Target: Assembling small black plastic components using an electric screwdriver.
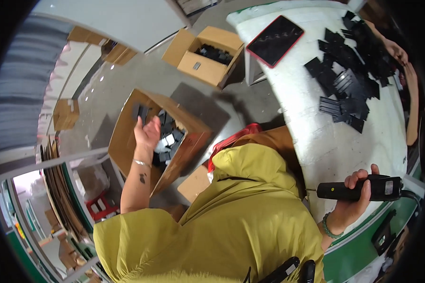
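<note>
A black part (141,112) is pinched by the left hand (147,134) over the cardboard box (127,137); the black power tool (359,188) is wrapped by the right hand (356,198), kept ready at the table (326,141) edge

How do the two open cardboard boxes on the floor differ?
The near box is larger and tilted on its side toward the person, with the left hand reaching into it; the far box is smaller, sits upright with flaps spread, and no hand is near it. The near box looks fuller. Both hold dark flat parts.
</note>
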`<state>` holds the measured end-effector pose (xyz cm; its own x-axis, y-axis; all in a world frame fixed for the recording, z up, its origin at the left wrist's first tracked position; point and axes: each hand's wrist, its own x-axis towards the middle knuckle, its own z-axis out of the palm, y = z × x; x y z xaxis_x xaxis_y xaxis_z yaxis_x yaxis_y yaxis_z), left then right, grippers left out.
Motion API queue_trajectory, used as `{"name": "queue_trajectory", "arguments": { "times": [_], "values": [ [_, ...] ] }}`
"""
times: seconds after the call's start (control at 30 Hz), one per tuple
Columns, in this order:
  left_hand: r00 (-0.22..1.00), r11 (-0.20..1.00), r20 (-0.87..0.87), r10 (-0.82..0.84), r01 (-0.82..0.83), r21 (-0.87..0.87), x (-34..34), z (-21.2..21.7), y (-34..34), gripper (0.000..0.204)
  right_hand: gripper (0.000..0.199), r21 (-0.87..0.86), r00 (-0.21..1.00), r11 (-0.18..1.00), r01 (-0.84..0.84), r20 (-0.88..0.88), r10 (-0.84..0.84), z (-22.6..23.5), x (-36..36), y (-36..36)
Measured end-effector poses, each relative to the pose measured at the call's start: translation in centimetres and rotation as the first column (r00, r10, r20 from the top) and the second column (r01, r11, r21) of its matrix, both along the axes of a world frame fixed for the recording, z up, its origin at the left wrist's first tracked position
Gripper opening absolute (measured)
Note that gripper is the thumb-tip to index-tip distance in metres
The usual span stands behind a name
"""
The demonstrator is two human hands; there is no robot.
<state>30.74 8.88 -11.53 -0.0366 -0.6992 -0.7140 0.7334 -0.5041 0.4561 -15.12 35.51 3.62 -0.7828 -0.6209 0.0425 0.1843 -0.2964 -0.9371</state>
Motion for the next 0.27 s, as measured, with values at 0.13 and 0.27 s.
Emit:
{"name": "queue_trajectory", "arguments": {
  "times": [0.13, 0.27],
  "values": [
    [0.906, 0.908, 0.089, -0.414, 0.404, 0.112, -9.6, 0.4, 0.3, 0.039, 0.044, 0.023, 0.996, 0.996, 0.089, 0.01, -0.089, 0.9, 1.0, -0.6],
    [0.586, 0.547, 0.576, -0.57, 0.794, -0.267, -18.0, 4.0, -3.1, 0.032, 0.044, -0.013, 0.991, 0.994, 0.112, -0.07, -0.113, 2.1, 0.5, 0.6]
  ]
}}
